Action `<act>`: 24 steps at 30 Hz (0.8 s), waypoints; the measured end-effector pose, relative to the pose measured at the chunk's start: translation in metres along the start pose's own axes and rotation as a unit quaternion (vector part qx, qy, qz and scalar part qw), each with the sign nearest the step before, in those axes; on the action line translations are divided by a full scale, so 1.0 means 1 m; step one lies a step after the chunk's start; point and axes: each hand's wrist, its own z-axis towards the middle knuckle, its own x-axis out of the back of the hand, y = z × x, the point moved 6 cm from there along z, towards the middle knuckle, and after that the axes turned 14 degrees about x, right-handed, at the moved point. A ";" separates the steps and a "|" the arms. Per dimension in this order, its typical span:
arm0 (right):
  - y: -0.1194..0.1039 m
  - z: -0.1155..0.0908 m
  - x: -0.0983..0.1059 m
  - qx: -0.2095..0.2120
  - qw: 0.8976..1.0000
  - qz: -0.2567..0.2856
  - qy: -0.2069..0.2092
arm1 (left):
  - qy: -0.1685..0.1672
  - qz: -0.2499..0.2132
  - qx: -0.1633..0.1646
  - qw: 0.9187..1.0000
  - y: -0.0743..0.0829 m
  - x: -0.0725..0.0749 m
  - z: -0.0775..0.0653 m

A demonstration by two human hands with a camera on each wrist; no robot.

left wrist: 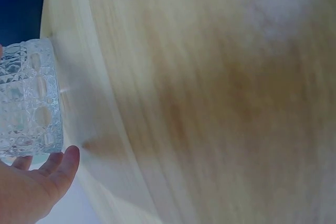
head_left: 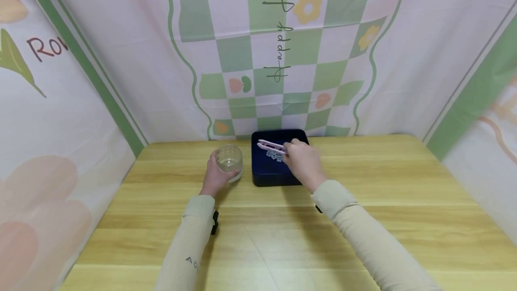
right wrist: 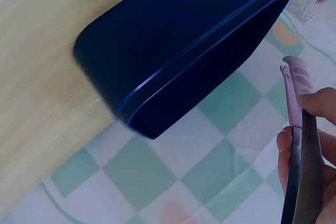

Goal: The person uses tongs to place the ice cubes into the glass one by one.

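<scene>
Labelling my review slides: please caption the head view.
Left hand grips a clear glass while the right hand holds pink tongs over a dark blue tray of clear pieces.

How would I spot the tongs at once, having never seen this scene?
At the far edge of the table, by the checkered cloth, sits a dark blue tray. Above it, the right hand grips the tongs, tips pointing left in the head view. The glass beside the tray and the cubes inside it are clear; the tongs alone are slim and pink at the tips.
</scene>
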 end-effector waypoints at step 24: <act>-0.063 0.019 -0.016 0.074 0.997 -0.005 -0.005 | -0.001 -0.016 -0.015 1.000 0.000 -0.001 0.001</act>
